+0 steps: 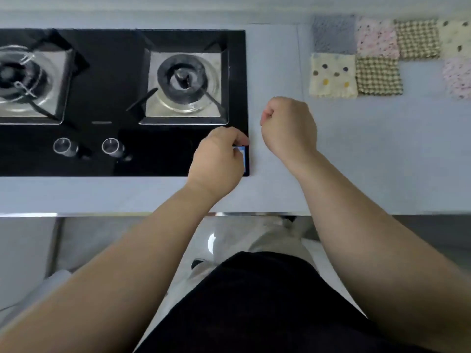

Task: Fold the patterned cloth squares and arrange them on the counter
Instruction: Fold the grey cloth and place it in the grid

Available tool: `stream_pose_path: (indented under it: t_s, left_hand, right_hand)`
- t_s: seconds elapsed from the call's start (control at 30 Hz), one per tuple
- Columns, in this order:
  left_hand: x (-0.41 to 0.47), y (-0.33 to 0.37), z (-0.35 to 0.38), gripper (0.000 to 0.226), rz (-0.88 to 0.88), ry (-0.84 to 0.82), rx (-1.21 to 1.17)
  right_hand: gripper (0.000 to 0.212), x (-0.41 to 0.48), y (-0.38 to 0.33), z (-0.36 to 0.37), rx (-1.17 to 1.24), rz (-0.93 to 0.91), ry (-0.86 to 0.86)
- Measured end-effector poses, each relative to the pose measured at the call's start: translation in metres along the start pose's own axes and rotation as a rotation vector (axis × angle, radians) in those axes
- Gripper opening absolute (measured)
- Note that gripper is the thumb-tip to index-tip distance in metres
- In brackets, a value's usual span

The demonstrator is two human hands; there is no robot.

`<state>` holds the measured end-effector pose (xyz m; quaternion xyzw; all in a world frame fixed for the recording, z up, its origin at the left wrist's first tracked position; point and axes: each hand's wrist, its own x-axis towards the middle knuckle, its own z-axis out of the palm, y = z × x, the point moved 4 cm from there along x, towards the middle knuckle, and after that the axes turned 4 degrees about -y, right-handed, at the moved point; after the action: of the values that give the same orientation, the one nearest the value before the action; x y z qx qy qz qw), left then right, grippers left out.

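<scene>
Several folded cloth squares lie in two rows at the counter's far right: a grey one (333, 34), a pink speckled one (376, 40), a checked one (418, 39), a cream dotted one (332, 75) and a second checked one (378, 76). Two more squares are cut off by the right edge. My left hand (218, 159) hovers over the hob's front right corner with its fingers curled; nothing shows in it. My right hand (289, 126) is a closed fist above bare counter, well left of the cloths, holding nothing.
A black glass gas hob (122, 154) with two burners and two knobs (62, 146) fills the left of the grey counter (382, 161). A blue-and-white sticker (243, 159) sits on the hob's corner beside my left hand. The counter's front edge runs below my wrists.
</scene>
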<state>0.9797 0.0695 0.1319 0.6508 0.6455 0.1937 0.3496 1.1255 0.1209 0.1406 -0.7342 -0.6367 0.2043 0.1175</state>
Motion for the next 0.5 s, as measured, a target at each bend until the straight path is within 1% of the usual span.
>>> stream_pose_path:
  t_s: [0.07, 0.17, 0.33, 0.5]
  left_hand:
    - [-0.034, -0.029, -0.037, 0.036, 0.017, 0.036, 0.004]
    - [-0.072, -0.077, -0.102, 0.037, -0.01, 0.122, 0.013]
    - [-0.109, -0.155, -0.199, 0.033, -0.154, 0.282, -0.016]
    - [-0.123, -0.227, -0.273, 0.031, -0.279, 0.444, -0.077]
  right_hand:
    - [0.022, -0.035, -0.037, 0.022, -0.011, -0.03, 0.007]
    - [0.025, -0.073, -0.106, 0.052, -0.034, -0.118, -0.069]
    - [0.024, -0.108, -0.225, 0.091, -0.096, -0.336, -0.169]
    - [0.025, -0.115, -0.328, 0.135, -0.15, -0.467, -0.258]
